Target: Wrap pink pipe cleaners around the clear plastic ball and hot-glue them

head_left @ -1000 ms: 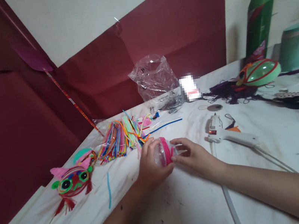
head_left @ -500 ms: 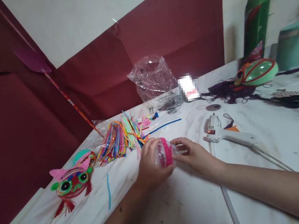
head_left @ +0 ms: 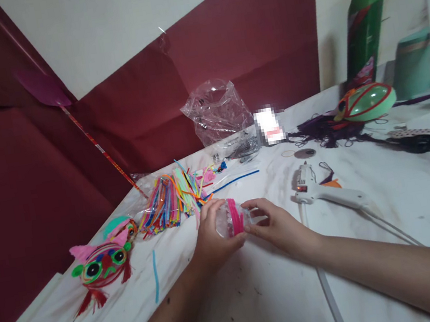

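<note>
A clear plastic rounded piece (head_left: 222, 223), perhaps a ball or part of a bottle, is held between my hands above the white tabletop. Several turns of bright pink pipe cleaner (head_left: 234, 218) circle its middle. My left hand (head_left: 211, 233) grips the left side, thumb below and fingers over the top. On the opposite side my right hand (head_left: 276, 222) pinches the right end with thumb and fingertips, which partly hide that end. To the right, a white hot glue gun (head_left: 328, 194) lies on the table, a small orange light showing on it.
Left of my hands are a bundle of colourful pipe cleaners (head_left: 168, 201), a loose light-blue one (head_left: 155, 276) and a decorated animal-face craft (head_left: 103, 264). Behind stand a crumpled clear bag (head_left: 217, 111) and a blurred bright screen (head_left: 269, 125). A green balloon-like craft (head_left: 371, 102) lies back right.
The plastic piece has turned slightly in my hands, so its pink band sits a little differently. Both hands keep their grip. The whole view has shifted very slightly.
</note>
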{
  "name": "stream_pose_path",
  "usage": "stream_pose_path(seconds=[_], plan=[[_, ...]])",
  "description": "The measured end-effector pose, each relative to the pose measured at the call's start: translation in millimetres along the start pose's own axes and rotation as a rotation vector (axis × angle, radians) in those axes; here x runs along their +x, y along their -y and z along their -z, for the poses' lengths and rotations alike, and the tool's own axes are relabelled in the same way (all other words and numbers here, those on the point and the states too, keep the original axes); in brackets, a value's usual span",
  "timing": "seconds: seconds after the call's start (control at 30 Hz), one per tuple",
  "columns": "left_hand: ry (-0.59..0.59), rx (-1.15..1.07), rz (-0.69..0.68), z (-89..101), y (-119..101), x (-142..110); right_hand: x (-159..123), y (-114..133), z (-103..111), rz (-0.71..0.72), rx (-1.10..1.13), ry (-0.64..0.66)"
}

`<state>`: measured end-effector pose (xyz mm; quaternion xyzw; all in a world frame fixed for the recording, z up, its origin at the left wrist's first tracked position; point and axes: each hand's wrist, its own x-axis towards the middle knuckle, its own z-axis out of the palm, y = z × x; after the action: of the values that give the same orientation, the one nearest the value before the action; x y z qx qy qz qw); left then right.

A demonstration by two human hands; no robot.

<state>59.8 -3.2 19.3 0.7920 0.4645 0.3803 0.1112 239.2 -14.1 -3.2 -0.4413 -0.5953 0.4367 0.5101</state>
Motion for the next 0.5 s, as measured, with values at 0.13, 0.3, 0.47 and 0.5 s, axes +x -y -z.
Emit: stream_pose_path(seconds=[0.13, 0.3, 0.47, 0.5], plan=[[0.002, -0.013, 0.054, -0.6, -0.4, -0.9, -1.3, 2.4, 0.5, 0.001, -0.009, 0.015], [0.0, 0.021, 0.035, -1.6, -1.4, -2.3, -1.2, 4.6, 3.8, -0.004, -0.025, 0.035], [0.019, 0.038, -0.021, -2.3, -1.9, -3.0, 2.3, 1.2, 5.5, -0.007, -0.034, 0.033], [0.025, 0.038, -0.025, -2.2, -1.8, -2.9, 2.7, 0.2, 5.3, -0.006, -0.035, 0.031]])
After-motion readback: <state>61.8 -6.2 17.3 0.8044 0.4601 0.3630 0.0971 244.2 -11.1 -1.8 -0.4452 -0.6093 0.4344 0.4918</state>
